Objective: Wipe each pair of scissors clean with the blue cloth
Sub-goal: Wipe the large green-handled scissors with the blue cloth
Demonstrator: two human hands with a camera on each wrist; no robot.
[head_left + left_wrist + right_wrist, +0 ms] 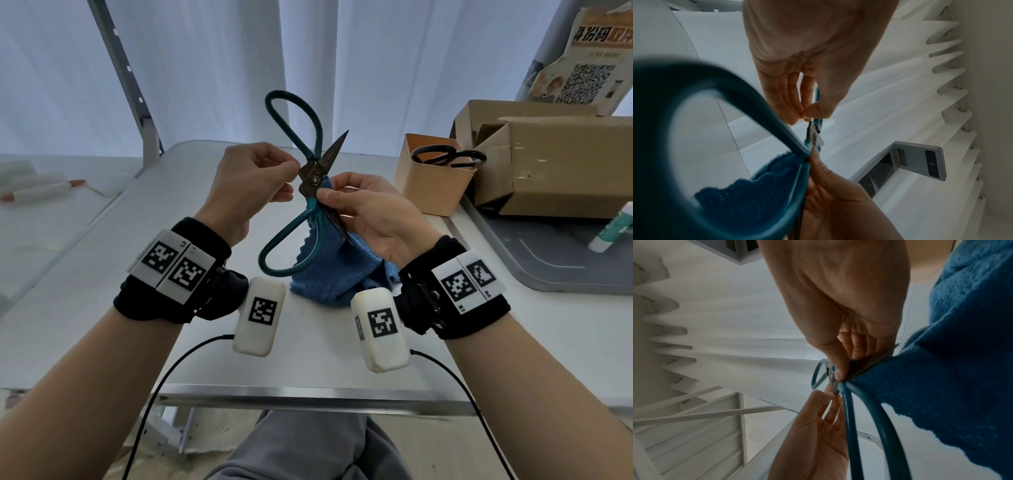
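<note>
Right, your left hand (pixel 246 185) pinches the open green-handled scissors (pixel 308 185) near the pivot, held up over the table (pixel 102 308). Your right hand (pixel 370 212) pinches the blue cloth (pixel 339 270) against one blade. Black-handled scissors (pixel 445 157) sit in the tan cup (pixel 431 185).

Place: makeshift recording workspace
Signs: white curtains (pixel 205 68) behind; folding desk (pixel 102 308); cardboard boxes (pixel 555 164) far right
</note>
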